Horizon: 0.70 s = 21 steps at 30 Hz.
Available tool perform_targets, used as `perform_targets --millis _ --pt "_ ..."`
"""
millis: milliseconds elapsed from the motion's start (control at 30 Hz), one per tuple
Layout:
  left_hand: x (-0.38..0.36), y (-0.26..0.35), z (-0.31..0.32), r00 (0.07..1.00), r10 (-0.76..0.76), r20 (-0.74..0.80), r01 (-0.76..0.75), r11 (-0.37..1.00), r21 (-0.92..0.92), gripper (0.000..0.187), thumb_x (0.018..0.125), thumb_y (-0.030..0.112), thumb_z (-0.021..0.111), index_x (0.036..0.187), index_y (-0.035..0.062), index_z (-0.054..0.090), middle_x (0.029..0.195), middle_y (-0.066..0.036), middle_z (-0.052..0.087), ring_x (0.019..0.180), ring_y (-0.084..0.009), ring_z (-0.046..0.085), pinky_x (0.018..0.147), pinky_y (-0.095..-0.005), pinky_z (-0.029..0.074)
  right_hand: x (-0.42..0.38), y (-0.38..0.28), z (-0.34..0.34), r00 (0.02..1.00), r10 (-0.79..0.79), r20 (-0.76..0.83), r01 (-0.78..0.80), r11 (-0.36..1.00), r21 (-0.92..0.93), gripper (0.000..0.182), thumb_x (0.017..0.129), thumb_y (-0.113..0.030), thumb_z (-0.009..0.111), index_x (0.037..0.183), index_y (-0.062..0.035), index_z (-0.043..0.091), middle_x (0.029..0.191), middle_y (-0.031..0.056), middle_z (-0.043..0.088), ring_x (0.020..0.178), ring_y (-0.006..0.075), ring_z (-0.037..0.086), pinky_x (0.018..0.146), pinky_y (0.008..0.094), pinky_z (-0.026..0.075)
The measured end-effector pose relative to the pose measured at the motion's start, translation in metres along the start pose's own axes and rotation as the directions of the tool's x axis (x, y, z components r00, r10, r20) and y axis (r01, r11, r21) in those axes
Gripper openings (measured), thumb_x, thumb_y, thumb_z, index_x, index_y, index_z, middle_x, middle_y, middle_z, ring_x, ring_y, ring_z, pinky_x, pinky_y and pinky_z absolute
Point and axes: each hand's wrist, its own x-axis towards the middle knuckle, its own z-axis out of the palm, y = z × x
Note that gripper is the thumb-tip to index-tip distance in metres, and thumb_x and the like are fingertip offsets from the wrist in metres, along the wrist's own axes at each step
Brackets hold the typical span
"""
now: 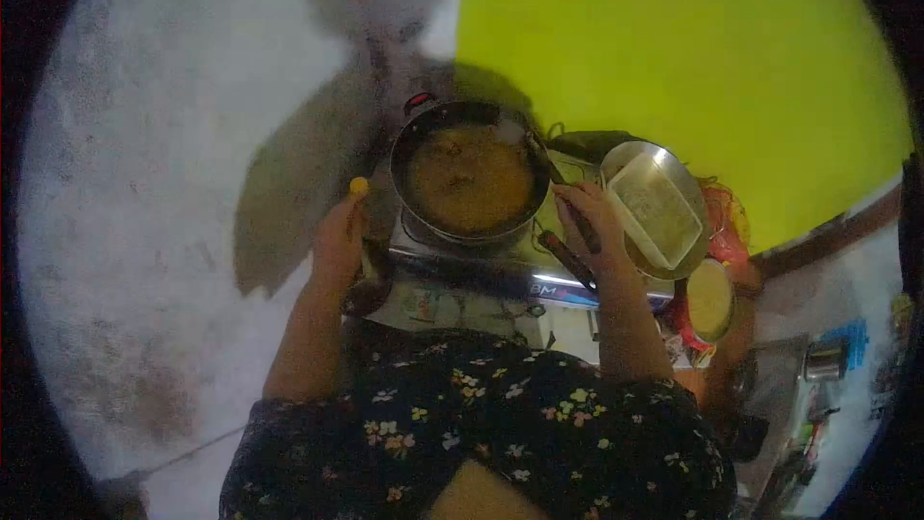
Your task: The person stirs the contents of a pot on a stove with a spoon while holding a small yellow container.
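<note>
Two wall surfaces back the scene: mottled grey-white plaster [144, 193] toward 9 o'clock and smooth yellow-green paint [674, 48] toward 1 o'clock. Taking the one round, dark pan [402, 169] as my clock's centre, I see it sitting on one stove [500, 277] with a shiny front strip, a cloudy orange-brown liquid [472, 183] filling its bottom. Its red-marked grip [419, 101] stands at 11 o'clock. At 4 o'clock, the right hand [592, 220] is closed around one long, slim, dark utensil [555, 171], which reaches the rim near 2. At 8 o'clock, the left hand [337, 241] pinches one small, rounded yellow piece [359, 186]; I cannot tell whether it ends something longer. Between 3 and 4 o'clock, one pale rectangular tray [662, 217] rests in one round metal dish [653, 153]. Farther out, I count one crinkled red bag [729, 231] and, at 4, one cream-coloured disc-like shape [710, 300].
</note>
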Motion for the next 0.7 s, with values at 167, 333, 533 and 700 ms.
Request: perform_targets --millis 167,333,533,700 --pt "0.005 0.017 0.002 0.994 -0.016 0.107 0.005 0.995 0.103 0.025 0.092 0.018 0.056 0.110 0.0048 0.065 0.109 -0.020 0.064 0.108 -0.0391 0.058 0.096 -0.0466 0.043 0.007 0.011 0.007 0.981 0.099 0.168 -0.051 0.961 -0.272 0.027 0.080 -0.011 0.063 0.106 -0.0147 0.064 0.096 0.0130 0.062 0.092 0.0346 0.061 0.078 0.0415 0.048" --pt "0.017 0.012 0.007 0.946 0.318 -0.057 -0.281 0.897 0.340 0.024 0.088 0.020 0.063 0.105 0.0046 0.068 0.128 -0.018 0.055 0.123 -0.0387 0.048 0.102 -0.0496 0.037 0.010 0.002 0.009 0.994 -0.030 0.106 0.063 0.944 -0.324 0.039 0.075 -0.011 0.066 0.113 -0.0169 0.062 0.101 0.0123 0.061 0.092 0.0354 0.060 0.079 0.0433 0.048" --pt "0.056 0.005 0.000 0.975 0.176 -0.135 -0.112 0.916 0.386 0.038 0.086 0.024 0.067 0.118 0.0043 0.061 0.144 -0.018 0.038 0.131 -0.0390 0.037 0.107 -0.0502 0.032 0.009 0.015 0.015 0.995 -0.081 0.051 0.093 0.945 -0.314 0.034 0.076 -0.012 0.068 0.110 -0.0156 0.063 0.099 0.0111 0.062 0.092 0.0349 0.060 0.078 0.0442 0.047" --pt "0.083 -0.018 0.005 0.973 0.088 -0.215 -0.012 0.944 0.330 0.059 0.088 0.029 0.065 0.138 0.0079 0.043 0.148 -0.018 0.032 0.133 -0.0396 0.035 0.110 -0.0508 0.031 0.006 0.038 0.023 0.996 -0.052 0.067 0.070 0.949 -0.308 0.057 0.061 -0.015 0.080 0.114 -0.0162 0.060 0.106 0.0121 0.060 0.094 0.0357 0.060 0.079 0.0446 0.047"
